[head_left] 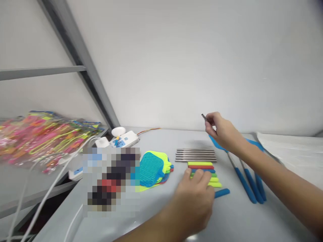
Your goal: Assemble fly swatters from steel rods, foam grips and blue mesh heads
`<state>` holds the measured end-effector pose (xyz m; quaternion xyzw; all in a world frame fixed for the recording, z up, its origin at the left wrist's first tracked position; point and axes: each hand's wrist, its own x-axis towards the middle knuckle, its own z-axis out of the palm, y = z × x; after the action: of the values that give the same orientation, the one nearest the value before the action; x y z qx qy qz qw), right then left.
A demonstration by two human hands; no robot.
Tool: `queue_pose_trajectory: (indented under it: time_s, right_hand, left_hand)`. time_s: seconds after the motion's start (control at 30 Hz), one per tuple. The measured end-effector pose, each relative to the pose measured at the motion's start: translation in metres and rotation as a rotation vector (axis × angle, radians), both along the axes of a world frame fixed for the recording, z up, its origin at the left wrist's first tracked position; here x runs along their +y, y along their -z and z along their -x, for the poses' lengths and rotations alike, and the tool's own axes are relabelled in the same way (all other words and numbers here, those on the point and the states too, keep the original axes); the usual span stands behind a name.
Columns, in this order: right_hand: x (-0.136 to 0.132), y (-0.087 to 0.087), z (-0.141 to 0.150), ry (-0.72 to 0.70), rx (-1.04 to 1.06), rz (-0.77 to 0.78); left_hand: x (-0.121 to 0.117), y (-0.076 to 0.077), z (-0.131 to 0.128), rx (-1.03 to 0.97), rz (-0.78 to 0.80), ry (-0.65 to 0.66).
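My right hand (pixel 219 129) is raised above the back of the table, its fingers pinching a thin metal rod (pixel 204 117) whose tip points up and left. My left hand (pixel 194 195) is closed, fingers curled over a row of coloured plastic handles (pixel 200 167); which one it grips is hidden. A blue handle (pixel 223 193) pokes out from beside its little finger. Behind the row lie several metal rods (pixel 195 155) side by side. To the left is a pile of fly swatter heads (pixel 151 168), a blue one on top. Under my right forearm rest blue fly swatters (pixel 243 181) with rods and handles.
A white power strip (pixel 128 138) with plugs and cables stands at the back left. Bagged colourful goods (pixel 50 137) fill a shelf at far left. A blurred-out patch (pixel 111 181) covers something on the table. Clear plastic sheeting (pixel 290 151) lies at right, against a white wall (pixel 189 67).
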<state>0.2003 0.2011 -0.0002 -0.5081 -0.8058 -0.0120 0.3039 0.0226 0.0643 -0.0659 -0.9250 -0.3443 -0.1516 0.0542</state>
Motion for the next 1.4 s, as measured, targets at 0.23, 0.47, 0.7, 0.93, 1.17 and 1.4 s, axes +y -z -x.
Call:
queue_pose_trajectory:
  time_s: [0.23,0.47,0.7,0.93,1.17,1.4]
  right_hand:
    - [-0.066,0.021,-0.029,-0.208,0.722,-0.32]
    - [-0.096,0.029,-0.018,-0.269,1.163,-0.119]
    - [-0.11,-0.004,-0.013,-0.323,1.569,0.353]
    - [-0.113,-0.039,0.009,-0.356,1.55,0.432]
    - [-0.104,-0.057,0.027,-0.381,1.498,0.402]
    - [-0.1,-0.041,0.054,-0.511,1.568,0.607]
  left_hand:
    - [0.005,-0.012,-0.002,-0.317,0.041,-0.011]
    - [0.01,-0.021,0.004,-0.637,0.264,0.079]
    - [0.009,-0.007,-0.004,-0.659,0.523,0.018]
    - [0.009,-0.006,-0.005,-0.692,0.534,0.03]
    - [0.011,-0.005,-0.002,-0.765,0.539,-0.011]
    - [0.007,-0.006,0.0,-0.856,0.542,-0.058]
